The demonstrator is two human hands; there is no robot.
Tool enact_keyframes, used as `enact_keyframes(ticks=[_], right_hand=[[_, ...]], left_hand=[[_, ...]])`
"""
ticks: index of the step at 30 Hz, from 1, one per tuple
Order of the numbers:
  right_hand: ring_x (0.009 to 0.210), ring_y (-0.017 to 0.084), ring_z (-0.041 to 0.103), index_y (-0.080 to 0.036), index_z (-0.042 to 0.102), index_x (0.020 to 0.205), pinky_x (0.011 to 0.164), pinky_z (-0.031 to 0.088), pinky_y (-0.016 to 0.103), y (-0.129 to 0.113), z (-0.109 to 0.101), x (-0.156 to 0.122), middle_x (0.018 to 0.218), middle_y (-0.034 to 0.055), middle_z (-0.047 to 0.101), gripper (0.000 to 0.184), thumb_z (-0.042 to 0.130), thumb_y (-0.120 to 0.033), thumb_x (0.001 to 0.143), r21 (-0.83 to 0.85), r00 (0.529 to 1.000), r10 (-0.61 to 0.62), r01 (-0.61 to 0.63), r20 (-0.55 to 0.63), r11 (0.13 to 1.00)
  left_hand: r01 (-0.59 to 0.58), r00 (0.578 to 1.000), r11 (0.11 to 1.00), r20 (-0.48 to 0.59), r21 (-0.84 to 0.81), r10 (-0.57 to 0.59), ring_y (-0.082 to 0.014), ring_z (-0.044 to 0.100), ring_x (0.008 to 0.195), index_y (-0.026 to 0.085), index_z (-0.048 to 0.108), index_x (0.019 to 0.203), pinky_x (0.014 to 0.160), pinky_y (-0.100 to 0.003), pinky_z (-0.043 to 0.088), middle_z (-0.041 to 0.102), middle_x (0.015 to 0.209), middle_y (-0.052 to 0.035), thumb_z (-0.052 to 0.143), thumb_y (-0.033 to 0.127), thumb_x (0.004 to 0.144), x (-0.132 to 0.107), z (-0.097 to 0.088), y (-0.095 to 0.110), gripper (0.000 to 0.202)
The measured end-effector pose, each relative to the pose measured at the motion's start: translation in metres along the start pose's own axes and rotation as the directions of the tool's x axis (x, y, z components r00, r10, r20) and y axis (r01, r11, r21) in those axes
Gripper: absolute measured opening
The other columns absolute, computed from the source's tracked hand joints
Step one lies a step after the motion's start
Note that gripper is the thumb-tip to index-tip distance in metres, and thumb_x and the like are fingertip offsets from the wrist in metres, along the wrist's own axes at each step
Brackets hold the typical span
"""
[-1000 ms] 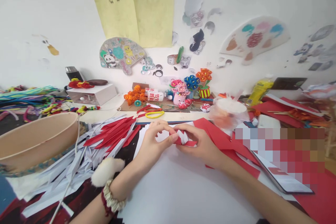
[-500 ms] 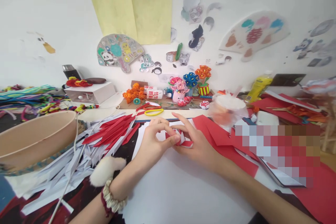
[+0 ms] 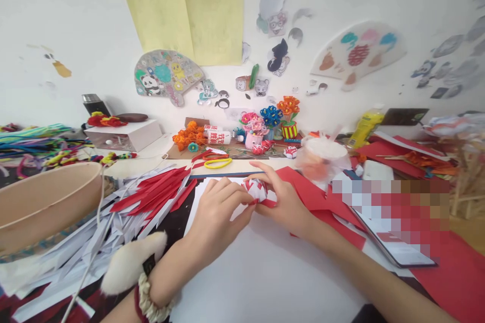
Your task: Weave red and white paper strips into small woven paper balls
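Note:
A small red-and-white folded paper ball (image 3: 257,191) is held between my two hands above a stack of white paper (image 3: 265,267). My left hand (image 3: 223,212) pinches its lower left side with thumb and fingertips. My right hand (image 3: 285,197) grips its right side, the index finger raised. Woven strips show on the ball's upper face; its underside is hidden. A scrunchie (image 3: 153,300) and a fluffy white piece (image 3: 131,262) are at my left wrist.
White paper strips (image 3: 76,262) and red paper strips (image 3: 155,192) lie left, by a beige basket (image 3: 49,197). Yellow-handled scissors (image 3: 217,163) and similar paper balls (image 3: 291,152) lie behind. Right are red paper sheets (image 3: 310,197), a bagged cup (image 3: 324,156) and a tablet (image 3: 394,242).
The paper ball has turned in my fingers, so more of its white and red face shows. My left fingers have shifted lower on it. The view has swung slightly right.

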State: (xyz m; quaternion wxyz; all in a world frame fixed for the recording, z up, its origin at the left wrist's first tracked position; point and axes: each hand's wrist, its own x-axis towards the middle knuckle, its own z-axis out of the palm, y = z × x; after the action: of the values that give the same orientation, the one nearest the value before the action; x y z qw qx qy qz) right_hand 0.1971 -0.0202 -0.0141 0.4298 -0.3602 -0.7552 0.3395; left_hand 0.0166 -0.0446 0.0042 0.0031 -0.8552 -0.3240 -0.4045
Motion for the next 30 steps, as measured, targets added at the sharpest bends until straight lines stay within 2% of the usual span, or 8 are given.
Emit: enact_keyframes(ticks=[5, 9, 12, 15, 19, 23, 27, 30], right_hand=[[0.087, 0.017, 0.065, -0.029, 0.031, 0.140, 0.078, 0.050, 0.030, -0.001, -0.001, -0.001, 0.117, 0.0050, 0.064, 0.078, 0.068, -0.012, 0.074, -0.020, 0.997, -0.055, 0.055, 0.046, 0.998], [0.096, 0.020, 0.065, -0.028, 0.029, 0.141, 0.080, 0.051, 0.032, 0.000, -0.001, -0.002, 0.122, 0.0076, 0.062, 0.074, 0.067, -0.018, 0.078, 0.016, 0.993, -0.066, 0.065, 0.102, 0.998], [0.100, 0.022, 0.065, -0.027, 0.028, 0.141, 0.080, 0.051, 0.034, 0.000, 0.000, -0.003, 0.123, 0.0092, 0.062, 0.071, 0.066, -0.024, 0.081, 0.030, 0.991, -0.069, 0.065, 0.115, 0.997], [0.104, 0.023, 0.063, -0.027, 0.029, 0.141, 0.083, 0.050, 0.035, -0.002, 0.001, -0.003, 0.121, 0.0090, 0.063, 0.069, 0.066, -0.028, 0.083, 0.029, 0.991, -0.085, 0.083, 0.107, 0.996], [0.106, 0.022, 0.063, -0.028, 0.031, 0.140, 0.090, 0.048, 0.037, -0.007, 0.003, -0.005, 0.123, 0.0078, 0.063, 0.066, 0.065, -0.024, 0.084, 0.039, 0.990, -0.108, 0.105, 0.095, 0.994], [0.110, 0.021, 0.060, -0.030, 0.033, 0.139, 0.095, 0.045, 0.038, -0.009, 0.003, -0.006, 0.124, 0.0065, 0.062, 0.066, 0.065, -0.019, 0.083, 0.064, 0.992, -0.099, 0.094, 0.079, 0.994], [0.119, 0.023, 0.054, -0.034, 0.032, 0.140, 0.095, 0.046, 0.039, -0.009, -0.002, -0.005, 0.139, 0.0078, 0.048, 0.082, 0.077, -0.024, 0.073, 0.297, 0.985, 0.005, -0.057, 0.171, 0.953], [0.113, 0.023, 0.058, -0.035, 0.029, 0.141, 0.090, 0.050, 0.040, -0.008, -0.004, -0.003, 0.142, 0.0097, 0.043, 0.089, 0.081, -0.036, 0.069, 0.566, 0.937, 0.135, -0.305, 0.322, 0.766]], left_hand=[[0.079, 0.993, 0.994, 0.092, -0.077, -0.072, -0.0148, 0.049, 0.076, 0.021, 0.059, 0.085, 0.072, -0.031, 0.033, 0.064, 0.080, 0.0017, 0.057, 0.015, 0.087, 0.000, -0.005, 0.004, 0.006], [0.233, 0.957, 0.964, 0.204, -0.129, -0.204, -0.0171, 0.048, 0.082, 0.022, 0.060, 0.083, 0.078, -0.033, 0.033, 0.062, 0.080, 0.0012, 0.057, 0.022, 0.089, 0.002, -0.009, 0.006, 0.007], [0.297, 0.937, 0.947, 0.229, -0.120, -0.265, -0.0188, 0.047, 0.082, 0.023, 0.061, 0.081, 0.077, -0.034, 0.031, 0.064, 0.081, 0.0006, 0.056, 0.029, 0.090, 0.004, -0.011, 0.006, 0.012], [0.320, 0.931, 0.942, 0.217, -0.102, -0.293, -0.0199, 0.047, 0.082, 0.023, 0.061, 0.080, 0.076, -0.035, 0.031, 0.065, 0.082, 0.0003, 0.055, 0.032, 0.091, 0.006, -0.011, 0.008, 0.015], [0.360, 0.926, 0.929, 0.157, -0.091, -0.343, -0.0194, 0.048, 0.083, 0.022, 0.060, 0.079, 0.076, -0.035, 0.032, 0.064, 0.084, -0.0007, 0.052, 0.028, 0.092, 0.008, -0.009, 0.010, 0.016], [0.395, 0.918, 0.902, 0.086, -0.173, -0.386, -0.0190, 0.049, 0.080, 0.021, 0.061, 0.074, 0.076, -0.035, 0.036, 0.064, 0.079, -0.0011, 0.059, 0.029, 0.087, 0.011, -0.006, 0.009, 0.016], [0.455, 0.890, 0.833, 0.122, -0.313, -0.440, -0.0195, 0.053, 0.079, 0.021, 0.064, 0.069, 0.077, -0.035, 0.038, 0.066, 0.075, -0.0006, 0.063, 0.033, 0.083, 0.013, -0.008, 0.006, 0.018], [0.512, 0.851, 0.756, 0.123, -0.408, -0.511, -0.0191, 0.054, 0.075, 0.021, 0.067, 0.068, 0.074, -0.035, 0.041, 0.064, 0.070, -0.0011, 0.065, 0.042, 0.081, 0.011, -0.010, 0.003, 0.024]])
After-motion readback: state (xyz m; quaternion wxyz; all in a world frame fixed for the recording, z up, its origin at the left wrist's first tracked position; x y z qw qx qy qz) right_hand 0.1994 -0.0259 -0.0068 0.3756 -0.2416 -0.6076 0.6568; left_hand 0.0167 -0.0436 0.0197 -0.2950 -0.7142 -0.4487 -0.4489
